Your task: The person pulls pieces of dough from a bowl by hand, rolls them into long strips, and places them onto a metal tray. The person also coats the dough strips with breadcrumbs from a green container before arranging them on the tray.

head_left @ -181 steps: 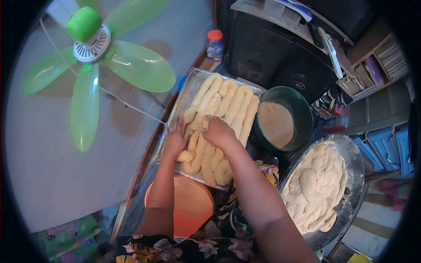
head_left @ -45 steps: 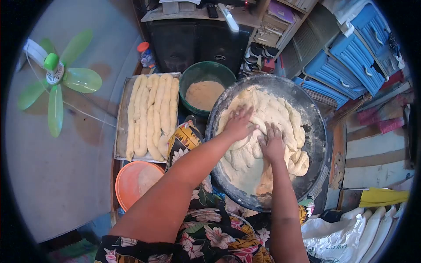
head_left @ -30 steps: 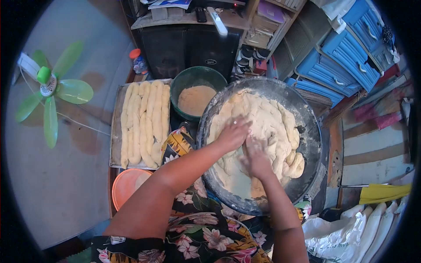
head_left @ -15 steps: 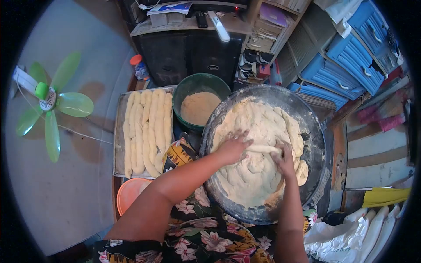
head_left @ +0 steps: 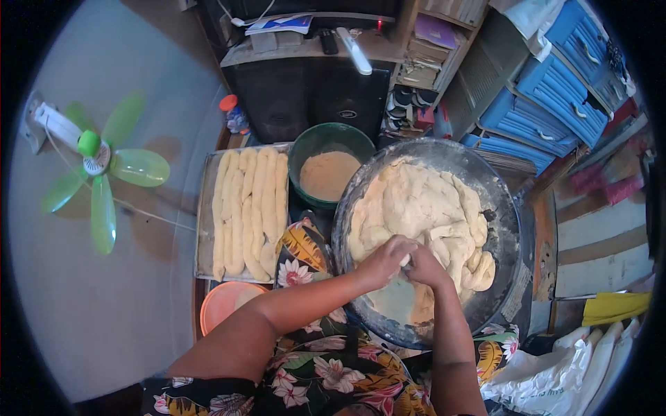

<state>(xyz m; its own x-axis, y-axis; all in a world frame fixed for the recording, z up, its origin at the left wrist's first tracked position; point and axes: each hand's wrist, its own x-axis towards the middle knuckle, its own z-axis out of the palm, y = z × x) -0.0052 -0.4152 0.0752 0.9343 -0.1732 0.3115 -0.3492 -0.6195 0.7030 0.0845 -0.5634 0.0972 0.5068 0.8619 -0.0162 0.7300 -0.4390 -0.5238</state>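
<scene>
Low over the front part of a wide dark basin (head_left: 505, 277), my two hands are side by side with curled fingers. My left hand (head_left: 390, 262) and my right hand (head_left: 426, 266) both close on dough; a small pale bit shows between them, and most of what they grip is hidden. A big floury mass of dough (head_left: 423, 197) fills the basin behind them, with folded lumps along its right side. To the left, several long dough ropes (head_left: 239, 215) lie side by side on a metal tray (head_left: 207, 232).
A green tub (head_left: 305, 142) holding light brown powder stands between tray and basin. An orange tub (head_left: 216, 305) sits in front of the tray. A green fan (head_left: 97, 159) is at far left. Blue drawers (head_left: 534, 118) stand behind right, white sacks (head_left: 555, 367) at front right.
Both hands have come together and moved nearer to me. The short dough roll they held apart is now mostly hidden. Dough has been pulled back, baring the basin's front floor. The view shifted slightly.
</scene>
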